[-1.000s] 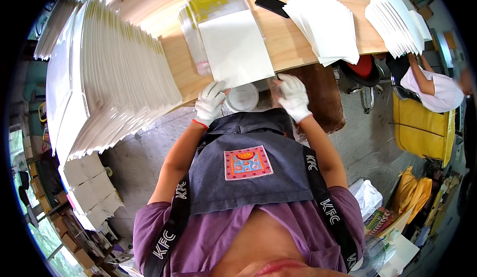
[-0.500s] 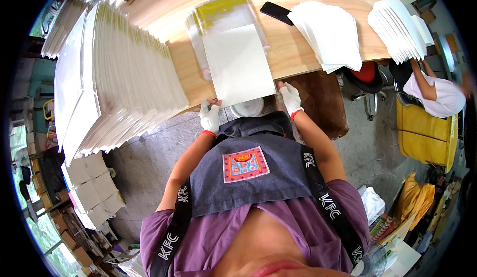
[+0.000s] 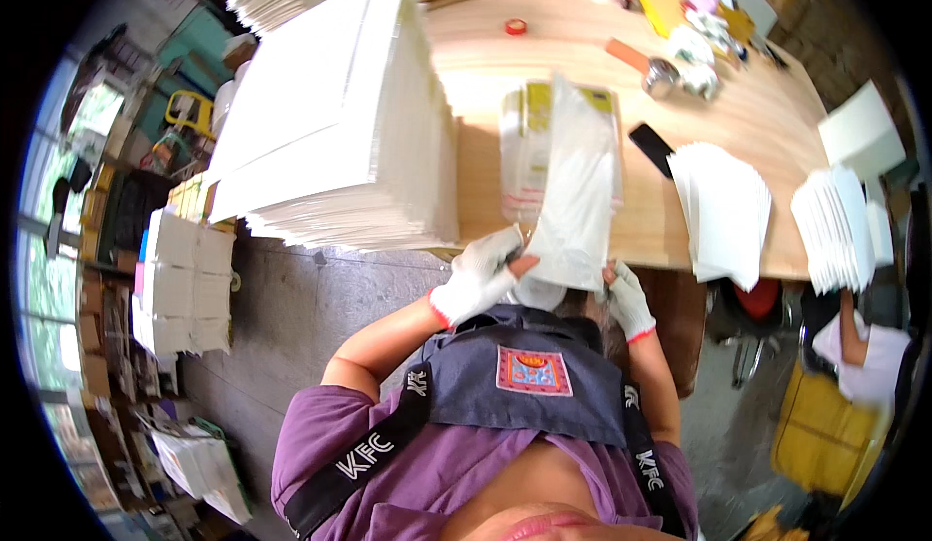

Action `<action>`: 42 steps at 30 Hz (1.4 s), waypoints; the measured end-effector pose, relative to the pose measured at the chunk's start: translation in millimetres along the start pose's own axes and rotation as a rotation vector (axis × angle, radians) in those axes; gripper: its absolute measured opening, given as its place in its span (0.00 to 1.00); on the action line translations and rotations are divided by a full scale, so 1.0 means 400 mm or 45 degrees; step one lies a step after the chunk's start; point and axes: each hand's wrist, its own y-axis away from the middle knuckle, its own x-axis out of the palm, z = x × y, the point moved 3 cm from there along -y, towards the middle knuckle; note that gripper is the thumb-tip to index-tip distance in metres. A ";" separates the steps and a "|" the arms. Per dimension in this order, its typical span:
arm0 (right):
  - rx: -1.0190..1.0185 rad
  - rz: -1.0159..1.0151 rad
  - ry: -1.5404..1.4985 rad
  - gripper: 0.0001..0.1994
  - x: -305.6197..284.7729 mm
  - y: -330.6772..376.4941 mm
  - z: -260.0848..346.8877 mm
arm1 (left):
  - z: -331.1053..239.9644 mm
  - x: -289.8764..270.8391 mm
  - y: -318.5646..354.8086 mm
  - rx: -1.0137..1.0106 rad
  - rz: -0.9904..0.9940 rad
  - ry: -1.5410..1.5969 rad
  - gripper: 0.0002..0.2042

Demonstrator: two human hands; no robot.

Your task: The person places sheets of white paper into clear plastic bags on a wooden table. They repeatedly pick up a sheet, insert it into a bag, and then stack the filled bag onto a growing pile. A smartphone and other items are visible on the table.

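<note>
A white sheet is raised on its near edge, bowed lengthwise and slightly blurred; I cannot tell whether it is in a clear sleeve. My left hand, in a white knit glove with bare fingertips, grips its lower left edge between thumb and fingers. At the lower right corner, my right hand, gloved alike, pinches it. Behind the sheet lies a pile of clear plastic bags with yellow-green print, partly hidden by it. A tall stack of white packets stands to the left of my hands.
To the right on the wooden table lie a black phone, a fanned pile of white sheets and another fanned pile. Red tape and a tape dispenser lie farther back. Another person sits at far right.
The white sheet went from lying flat on the plastic bags to raised and bowed. My hands have drawn closer together at its near end. The whole view has swung left.
</note>
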 end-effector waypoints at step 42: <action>-0.872 0.660 1.331 0.16 1.089 -0.715 0.646 | 0.118 -0.733 0.210 0.308 -0.996 -0.157 0.43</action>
